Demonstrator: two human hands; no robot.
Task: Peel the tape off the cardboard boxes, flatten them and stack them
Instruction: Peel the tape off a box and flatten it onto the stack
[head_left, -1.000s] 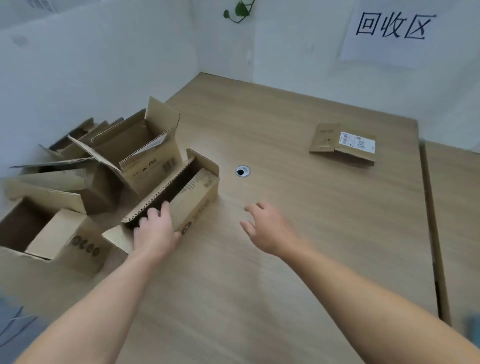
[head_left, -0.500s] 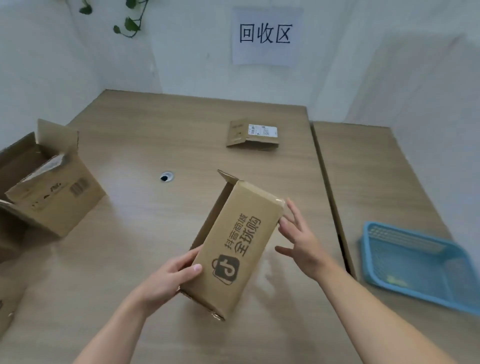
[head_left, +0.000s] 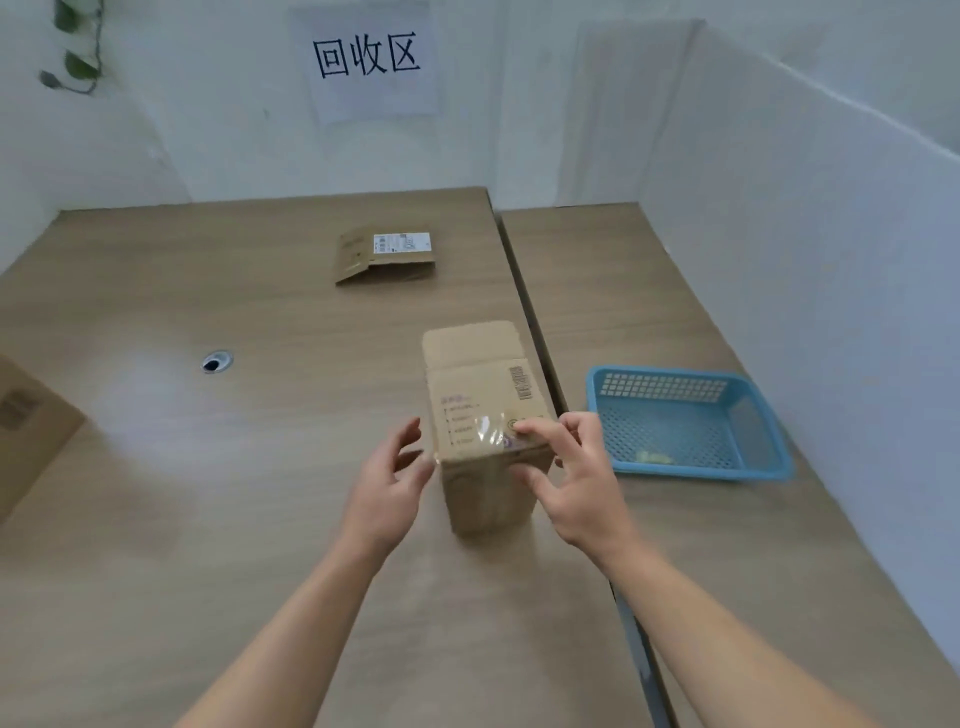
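A small brown cardboard box (head_left: 483, 384) lies on the wooden table (head_left: 260, 467) in the middle of the head view, with one flap open at its far end. A strip of clear tape (head_left: 485, 428) crosses its top face near the near edge. My right hand (head_left: 571, 478) grips the box's near right corner. Its fingers curl over the top, the index tip sits at the tape's right end, and the thumb presses the near face. My left hand (head_left: 387, 488) is open with its fingers spread, right beside the box's near left edge.
A flattened box (head_left: 384, 254) with a white label lies at the back of the table. A blue plastic basket (head_left: 675, 371) holding a small pale scrap stands on the adjoining table to the right. Another cardboard box (head_left: 26, 426) shows at the left edge. White walls enclose the tables.
The box came from the pile on the left to the middle of the table. It has been turned and laid down, taped face up. My right hand has moved onto its near corner.
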